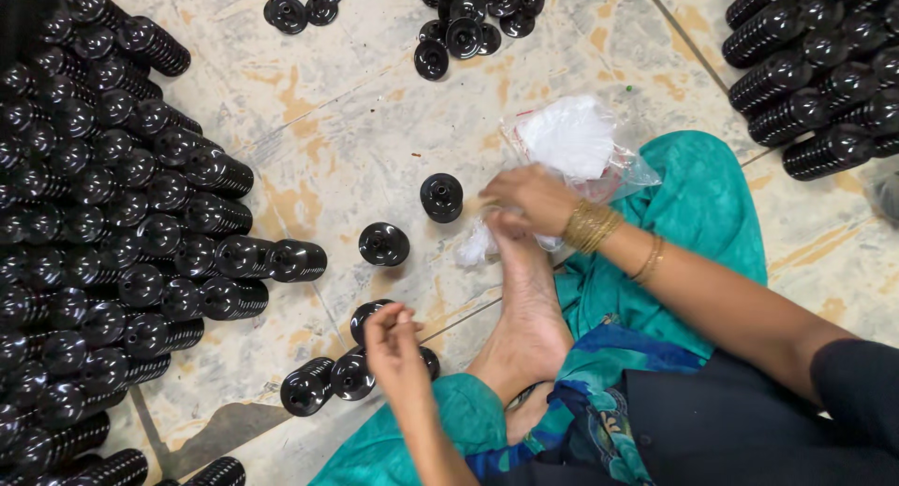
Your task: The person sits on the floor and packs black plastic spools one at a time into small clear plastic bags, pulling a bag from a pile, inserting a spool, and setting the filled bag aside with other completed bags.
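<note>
I sit on a tiled floor (375, 121) with one bare foot (526, 308) stretched forward. My right hand (529, 198), with gold bangles at the wrist, reaches into a clear plastic bag (573, 144) of small white discs and closes on some of them. My left hand (393, 341) hovers low over a short stack of black round plastic parts (328, 381), its fingertips pinched together; whether it holds anything small I cannot tell. Two single black parts (384, 244) (441, 197) lie between the hands.
Long rows of stacked black parts (112, 224) fill the left side. More stacks (815, 74) lie at the top right, and loose black parts (473, 18) sit at the top middle. My teal clothing (693, 205) covers my legs.
</note>
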`<state>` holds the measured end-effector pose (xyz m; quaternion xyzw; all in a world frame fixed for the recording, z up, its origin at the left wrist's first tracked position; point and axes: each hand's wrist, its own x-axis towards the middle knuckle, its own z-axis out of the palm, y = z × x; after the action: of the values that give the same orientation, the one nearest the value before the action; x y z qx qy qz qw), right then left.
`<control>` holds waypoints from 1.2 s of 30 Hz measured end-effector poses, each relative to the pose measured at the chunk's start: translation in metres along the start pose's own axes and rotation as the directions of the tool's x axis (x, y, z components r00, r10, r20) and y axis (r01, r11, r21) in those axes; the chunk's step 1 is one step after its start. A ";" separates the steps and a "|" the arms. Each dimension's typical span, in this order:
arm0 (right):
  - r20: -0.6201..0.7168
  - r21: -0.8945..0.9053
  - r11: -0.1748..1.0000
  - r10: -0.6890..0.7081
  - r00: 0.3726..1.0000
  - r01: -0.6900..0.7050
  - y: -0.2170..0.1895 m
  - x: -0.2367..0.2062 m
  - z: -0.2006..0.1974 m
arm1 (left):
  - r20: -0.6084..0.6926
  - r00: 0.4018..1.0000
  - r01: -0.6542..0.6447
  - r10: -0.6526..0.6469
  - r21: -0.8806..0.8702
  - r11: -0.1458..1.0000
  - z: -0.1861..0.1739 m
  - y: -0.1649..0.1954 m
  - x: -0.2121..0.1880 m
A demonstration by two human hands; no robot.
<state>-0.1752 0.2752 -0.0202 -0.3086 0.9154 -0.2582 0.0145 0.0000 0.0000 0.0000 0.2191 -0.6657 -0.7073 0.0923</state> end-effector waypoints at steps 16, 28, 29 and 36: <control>-0.146 0.626 0.779 0.167 0.975 -0.040 -0.026 0.047 0.009 | 0.203 0.951 -0.235 0.232 -0.012 0.972 0.094 -0.025 0.071; 0.037 0.683 0.726 -0.143 0.989 0.079 -0.060 0.053 0.020 | 0.123 0.988 -0.049 0.090 -0.305 0.951 0.056 -0.024 0.078; 0.021 0.651 0.750 -0.169 0.985 0.115 -0.059 0.055 0.021 | 0.121 0.990 -0.016 0.066 -0.376 0.927 0.056 -0.022 0.079; 0.018 0.549 0.821 -0.197 0.980 0.155 -0.056 0.063 0.023 | 0.062 0.998 0.034 -0.015 -0.309 0.950 0.049 -0.029 0.088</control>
<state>-0.1902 0.1906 -0.0052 -0.3844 0.7703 -0.4965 0.1116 -0.0945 0.0100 -0.0441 0.1891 -0.5460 -0.8104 0.0970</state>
